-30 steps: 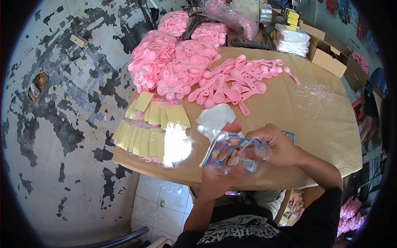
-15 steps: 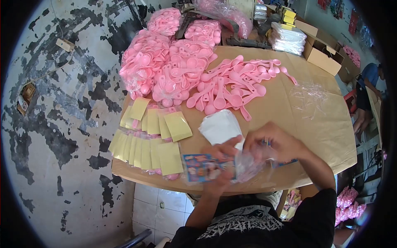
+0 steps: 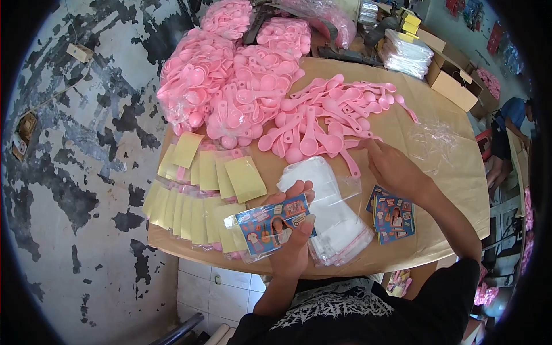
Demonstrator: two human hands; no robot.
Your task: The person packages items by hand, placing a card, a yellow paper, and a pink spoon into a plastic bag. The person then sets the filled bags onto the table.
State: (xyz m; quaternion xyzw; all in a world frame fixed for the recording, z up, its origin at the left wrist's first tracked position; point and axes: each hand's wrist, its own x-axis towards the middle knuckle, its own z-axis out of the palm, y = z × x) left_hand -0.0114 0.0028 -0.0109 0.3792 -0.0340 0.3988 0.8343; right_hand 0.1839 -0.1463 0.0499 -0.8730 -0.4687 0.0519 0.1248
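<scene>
In my left hand (image 3: 290,241) is a blue printed card (image 3: 270,224) inside a clear plastic bag, pinned under the thumb. My right hand (image 3: 394,167) reaches to the right edge of a loose pile of pink spoons (image 3: 310,135), its fingertips pinched at the handle of one spoon (image 3: 333,144). Below that hand lies a small stack of blue printed cards (image 3: 395,218). A stack of clear plastic bags (image 3: 336,221) rests on the table between my hands.
Rows of bagged packs with yellow backs (image 3: 201,215) lie at the left. Large bags of pink spoons (image 3: 230,86) are heaped behind. Thin plastic scraps (image 3: 434,141) and an open cardboard box (image 3: 454,83) are at the right. Another person (image 3: 509,126) stands far right.
My right hand has left the plastic bag and moved up to the pink spoons. My left hand keeps the bagged card, now tilted. The bag stack and the loose cards have come into view.
</scene>
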